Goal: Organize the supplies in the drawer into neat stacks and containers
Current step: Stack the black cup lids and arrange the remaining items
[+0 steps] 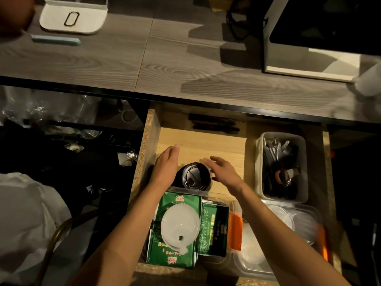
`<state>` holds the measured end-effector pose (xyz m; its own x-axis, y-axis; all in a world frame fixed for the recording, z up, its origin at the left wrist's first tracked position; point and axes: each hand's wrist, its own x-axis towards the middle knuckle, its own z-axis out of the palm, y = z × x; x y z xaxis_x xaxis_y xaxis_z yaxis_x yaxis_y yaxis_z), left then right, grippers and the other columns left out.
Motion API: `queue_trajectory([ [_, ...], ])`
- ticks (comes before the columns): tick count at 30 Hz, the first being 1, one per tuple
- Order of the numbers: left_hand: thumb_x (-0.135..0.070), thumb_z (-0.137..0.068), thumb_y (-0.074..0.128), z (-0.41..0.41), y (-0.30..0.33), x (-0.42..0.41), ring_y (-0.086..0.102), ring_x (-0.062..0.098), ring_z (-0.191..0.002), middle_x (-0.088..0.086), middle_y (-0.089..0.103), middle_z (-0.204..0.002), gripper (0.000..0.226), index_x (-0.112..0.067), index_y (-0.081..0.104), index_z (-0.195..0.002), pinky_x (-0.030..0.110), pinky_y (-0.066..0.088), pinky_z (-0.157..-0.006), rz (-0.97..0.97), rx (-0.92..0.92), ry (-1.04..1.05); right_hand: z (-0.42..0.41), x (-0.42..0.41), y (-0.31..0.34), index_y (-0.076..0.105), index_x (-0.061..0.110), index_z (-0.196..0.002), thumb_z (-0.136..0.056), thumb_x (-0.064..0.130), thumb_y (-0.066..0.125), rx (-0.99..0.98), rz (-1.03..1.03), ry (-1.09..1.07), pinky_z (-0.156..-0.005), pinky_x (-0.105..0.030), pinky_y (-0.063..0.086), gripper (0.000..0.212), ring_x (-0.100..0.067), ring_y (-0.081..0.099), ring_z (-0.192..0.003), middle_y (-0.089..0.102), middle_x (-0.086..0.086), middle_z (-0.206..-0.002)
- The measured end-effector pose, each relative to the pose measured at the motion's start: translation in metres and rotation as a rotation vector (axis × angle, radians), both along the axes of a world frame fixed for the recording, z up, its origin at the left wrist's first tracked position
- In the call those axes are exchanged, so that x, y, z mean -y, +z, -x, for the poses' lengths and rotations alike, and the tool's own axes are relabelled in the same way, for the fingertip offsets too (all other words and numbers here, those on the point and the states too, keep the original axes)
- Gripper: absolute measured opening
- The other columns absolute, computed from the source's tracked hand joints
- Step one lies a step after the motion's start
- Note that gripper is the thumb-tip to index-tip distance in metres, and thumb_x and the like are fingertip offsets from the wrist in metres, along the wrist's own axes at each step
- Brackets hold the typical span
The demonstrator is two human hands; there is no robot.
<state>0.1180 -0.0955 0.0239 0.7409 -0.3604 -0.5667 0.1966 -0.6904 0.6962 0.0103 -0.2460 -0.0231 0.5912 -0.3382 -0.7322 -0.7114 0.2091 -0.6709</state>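
Supplies lie across the open wooden drawer, which is pulled out from under a grey wood-grain counter. A stack of black cup lids stands on the bare drawer floor, about midway along the drawer and toward its left wall. The left hand lies flat against the left side of the lids, its fingers straight and held together, pointing toward the back of the drawer. The right hand is at the right side of the lids with its fingers loosely spread and slightly bent; whether the fingertips actually touch the lids cannot be told, and the hand grips nothing.

Just in front of the lids, toward the drawer's front edge, lie green printed packets, and a white translucent lid with a small spout rests on top of them. To the right of the packets an orange item sits against a clear plastic container in the front right corner of the drawer, partly hidden by the right forearm. Behind that container, along the drawer's right wall, a white rectangular tub holds a jumble of metal cutlery and dark tools. At the back of the drawer, in shadow under the counter edge, lie several black sticks; what they are cannot be told.

On the counter, above the drawer, stand a white scale, a pale blue bar and a white-framed appliance.
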Motion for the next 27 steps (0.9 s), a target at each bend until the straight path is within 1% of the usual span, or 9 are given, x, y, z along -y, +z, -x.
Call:
queue_trajectory([
  [4,-0.080,-0.081,0.028,-0.011,0.001,0.032,0.043,0.022,-0.138,0.001,0.050,-0.147,0.083,-0.028,0.049,-0.142,0.050,0.032,-0.116,0.087,-0.101,0.027,-0.001,0.032,0.002,0.047,0.015,-0.143,-0.093,0.040,0.063,0.072,0.289,-0.119,-0.108,-0.036,0.043,0.059,-0.023,0.052,-0.128,0.054,-0.007,-0.141],
  [7,-0.061,-0.102,0.026,-0.018,-0.002,0.060,0.035,0.022,-0.144,-0.002,0.041,-0.155,0.059,-0.029,0.042,-0.149,0.040,0.026,-0.117,0.042,-0.102,-0.115,-0.013,0.057,-0.006,0.039,0.014,-0.149,-0.093,0.038,0.064,0.063,0.442,-0.066,-0.108,-0.035,0.040,0.065,-0.024,0.044,-0.137,0.045,-0.007,-0.150],
  [9,-0.056,-0.105,0.023,-0.027,-0.011,0.077,0.027,0.019,-0.148,-0.005,0.032,-0.161,0.056,-0.031,0.033,-0.154,0.039,0.022,-0.117,-0.004,-0.071,-0.213,-0.025,0.072,-0.017,0.035,0.013,-0.150,-0.093,0.036,0.065,0.042,0.543,0.045,-0.110,-0.037,0.039,0.069,-0.025,0.042,-0.138,0.042,-0.009,-0.152],
  [12,-0.052,-0.106,0.028,-0.047,-0.030,0.097,0.023,0.019,-0.150,0.000,0.026,-0.163,0.058,-0.022,0.030,-0.156,0.035,0.020,-0.118,-0.086,-0.004,-0.356,-0.047,0.093,-0.036,0.043,0.009,-0.144,-0.094,0.034,0.064,-0.010,0.708,0.264,-0.101,-0.038,0.046,0.059,-0.031,0.054,-0.125,0.054,-0.014,-0.139],
  [15,-0.044,-0.106,0.038,-0.067,-0.043,0.109,0.034,0.030,-0.143,0.014,0.037,-0.155,0.057,-0.009,0.038,-0.150,0.035,0.032,-0.109,-0.284,0.143,-0.517,-0.066,0.107,-0.051,0.043,0.014,-0.143,-0.094,0.036,0.063,-0.044,0.795,0.424,-0.095,-0.039,0.050,0.058,-0.032,0.058,-0.115,0.059,-0.013,-0.132],
  [19,-0.040,-0.105,0.045,-0.080,-0.059,0.116,0.050,0.032,-0.127,0.017,0.051,-0.139,0.047,-0.006,0.051,-0.137,0.035,0.042,-0.094,-0.387,0.195,-0.649,-0.073,0.113,-0.069,0.034,0.024,-0.149,-0.091,0.037,0.066,-0.034,0.898,0.534,-0.107,-0.037,0.044,0.068,-0.029,0.049,-0.128,0.049,-0.008,-0.143],
  [21,-0.039,-0.103,0.049,-0.083,-0.063,0.119,0.055,0.030,-0.118,0.015,0.057,-0.129,0.042,-0.006,0.056,-0.128,0.033,0.042,-0.084,-0.411,0.222,-0.659,-0.071,0.112,-0.074,0.039,0.027,-0.146,-0.090,0.035,0.067,-0.007,0.995,0.554,-0.105,-0.034,0.045,0.063,-0.027,0.049,-0.128,0.049,-0.005,-0.142],
  [25,-0.034,-0.099,0.057,-0.082,-0.070,0.115,0.051,0.033,-0.125,0.012,0.056,-0.133,0.041,-0.012,0.055,-0.133,0.037,0.042,-0.098,-0.444,0.308,-0.712,-0.060,0.104,-0.078,0.060,0.029,-0.128,-0.097,0.034,0.059,-0.034,1.012,0.574,-0.088,-0.029,0.051,0.032,-0.020,0.064,-0.098,0.068,-0.002,-0.111],
  [27,-0.035,-0.097,0.060,-0.080,-0.075,0.112,0.046,0.031,-0.130,0.010,0.054,-0.138,0.050,-0.016,0.049,-0.141,0.039,0.038,-0.105,-0.435,0.326,-0.754,-0.053,0.100,-0.077,0.063,0.027,-0.126,-0.097,0.031,0.060,0.009,1.023,0.534,-0.085,-0.028,0.048,0.030,-0.020,0.061,-0.096,0.067,-0.002,-0.106],
])
